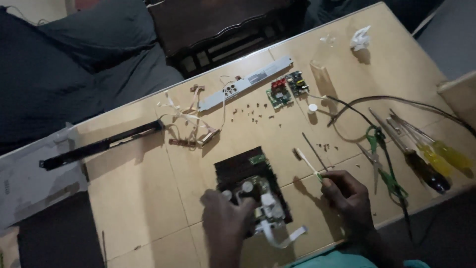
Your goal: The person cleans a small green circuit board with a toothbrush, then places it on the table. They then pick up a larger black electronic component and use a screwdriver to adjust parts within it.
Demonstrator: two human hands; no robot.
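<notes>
Head view
Mechanism: dark rectangular drive mechanism (pixel 250 186), black frame, small green board at its upper corner, round pale hubs and white plastic parts in the middle; lies flat on the wooden surface (pixel 148 198), near its front edge, between the two hands.
Ribbon: white flat cable (pixel 290 237) curling out from the lower end of the mechanism, loose on the surface.
Brush: toothbrush (pixel 308 164), pale handle, green near the grip, bristle head pointing up and left, raised at a slant just right of the mechanism, not touching it.
Left hand: (pixel 227 212) laid over the lower left part of the mechanism, fingers curled onto the frame beside the pale hubs, pressing it down; forearm coming up from the bottom edge.
Right hand: (pixel 347 191) closed around the lower end of the toothbrush, knuckles up, wrist bent toward the body, resting at the surface just right of the mechanism.
Tools: screwdrivers with yellow and dark handles (pixel 431 159) and green-handled pliers (pixel 382 159), lying well right of the right hand, crossed by a black cable (pixel 357 111).
Boards: two small green circuit boards (pixel 287 88) farther back, beside a long grey panel (pixel 248 82); small dark screws (pixel 253 113) scattered below them.
Far left: long black strip (pixel 101 145) and a tangle of pale ribbon cables (pixel 186 121), well apart from both hands.
</notes>
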